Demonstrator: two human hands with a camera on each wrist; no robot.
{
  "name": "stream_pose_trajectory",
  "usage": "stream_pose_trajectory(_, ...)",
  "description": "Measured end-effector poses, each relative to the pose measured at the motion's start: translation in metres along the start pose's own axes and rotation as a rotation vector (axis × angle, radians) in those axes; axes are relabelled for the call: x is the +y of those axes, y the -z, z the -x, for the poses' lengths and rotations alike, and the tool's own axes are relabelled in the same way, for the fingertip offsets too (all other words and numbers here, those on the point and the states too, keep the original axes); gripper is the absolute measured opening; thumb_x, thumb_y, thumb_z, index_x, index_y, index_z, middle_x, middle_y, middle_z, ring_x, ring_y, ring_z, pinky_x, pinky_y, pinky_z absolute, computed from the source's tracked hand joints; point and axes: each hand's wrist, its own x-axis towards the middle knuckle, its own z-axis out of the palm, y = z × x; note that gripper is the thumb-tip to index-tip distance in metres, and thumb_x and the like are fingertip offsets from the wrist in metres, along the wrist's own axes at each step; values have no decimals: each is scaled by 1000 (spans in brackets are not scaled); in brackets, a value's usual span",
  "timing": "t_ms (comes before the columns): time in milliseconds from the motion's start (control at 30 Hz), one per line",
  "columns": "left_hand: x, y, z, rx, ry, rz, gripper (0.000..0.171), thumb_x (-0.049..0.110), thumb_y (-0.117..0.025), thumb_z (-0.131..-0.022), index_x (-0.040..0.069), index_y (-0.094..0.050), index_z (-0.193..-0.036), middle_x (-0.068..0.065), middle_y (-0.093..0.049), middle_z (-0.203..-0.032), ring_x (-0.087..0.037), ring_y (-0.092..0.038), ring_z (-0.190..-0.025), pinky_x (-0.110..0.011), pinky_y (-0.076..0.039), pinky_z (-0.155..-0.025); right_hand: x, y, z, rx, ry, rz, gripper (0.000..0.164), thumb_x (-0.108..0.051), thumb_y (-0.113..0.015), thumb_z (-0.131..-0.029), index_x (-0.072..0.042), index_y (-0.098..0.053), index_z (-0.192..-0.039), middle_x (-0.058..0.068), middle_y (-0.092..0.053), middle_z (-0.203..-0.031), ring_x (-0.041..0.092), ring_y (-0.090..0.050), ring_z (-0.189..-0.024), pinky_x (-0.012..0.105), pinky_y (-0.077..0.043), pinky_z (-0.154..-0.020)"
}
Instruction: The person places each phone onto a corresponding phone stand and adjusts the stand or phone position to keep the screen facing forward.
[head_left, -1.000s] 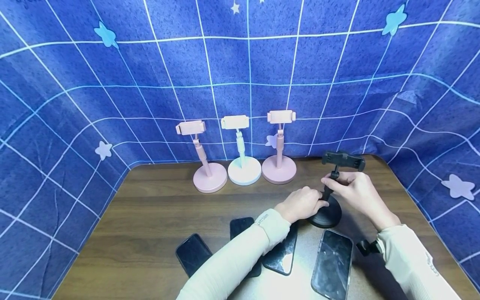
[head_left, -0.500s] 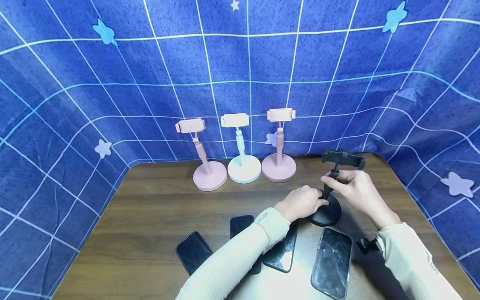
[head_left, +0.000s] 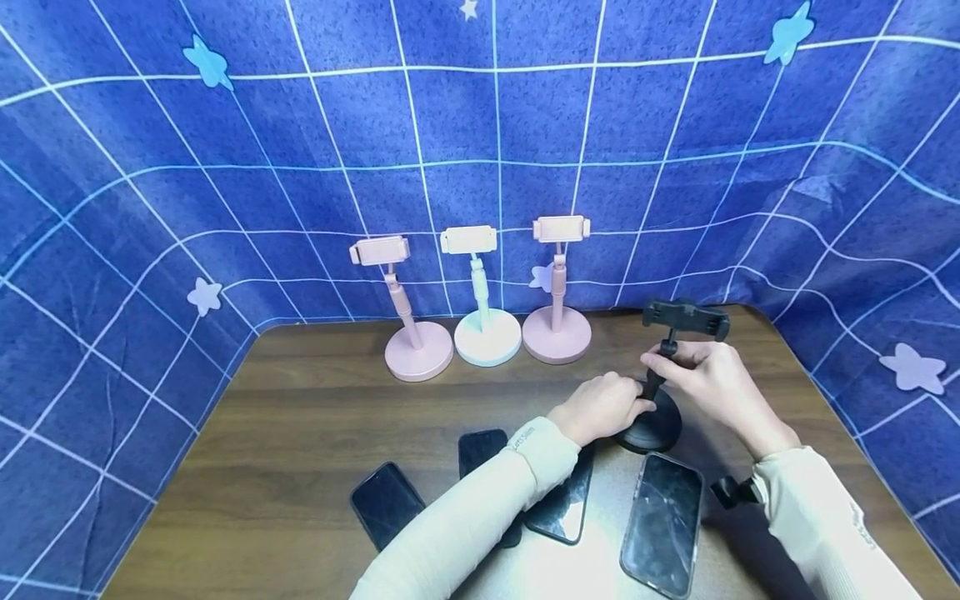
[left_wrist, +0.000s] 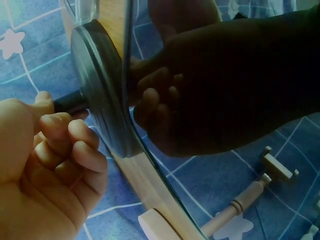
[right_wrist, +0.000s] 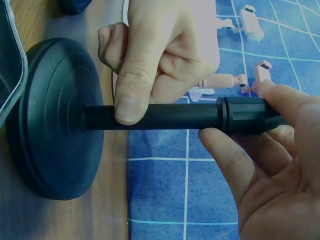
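A black phone stand [head_left: 651, 427] stands upright on its round base at the right of the table, its clamp head [head_left: 686, 318] on top. My left hand [head_left: 600, 407] pinches the lower part of its pole, the thumb lying across the pole [right_wrist: 172, 116] in the right wrist view. Higher up, my right hand [head_left: 712, 387] grips the ribbed collar [right_wrist: 247, 115] between thumb and fingers. In the left wrist view, the black base [left_wrist: 102, 90] is beside my left hand [left_wrist: 55, 165], whose other fingers curl loosely.
A pink stand [head_left: 418, 351], a white stand [head_left: 487, 337] and another pink stand [head_left: 557, 335] line the table's back edge. In front lie several phones, among them one at left [head_left: 386, 504] and one at right [head_left: 663, 525]. A blue cloth [head_left: 480, 117] hangs behind.
Both hands keep their hold on the black stand, with no clear movement. The whole head view has shifted very slightly.
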Motion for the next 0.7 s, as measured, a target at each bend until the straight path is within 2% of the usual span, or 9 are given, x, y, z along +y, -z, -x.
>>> stream_pose_trajectory(700, 3, 2, 2, 4, 6, -16, 29, 41, -60, -104, 21, -73, -87, 6, -75, -83, -12, -75, -84, -29, -58, -67, -1, 0, 1, 3, -5, -10, 11, -24, -76, -94, -14, -81, -93, -3, -77, -77, -5, -60, -68, 11, -45, -63)
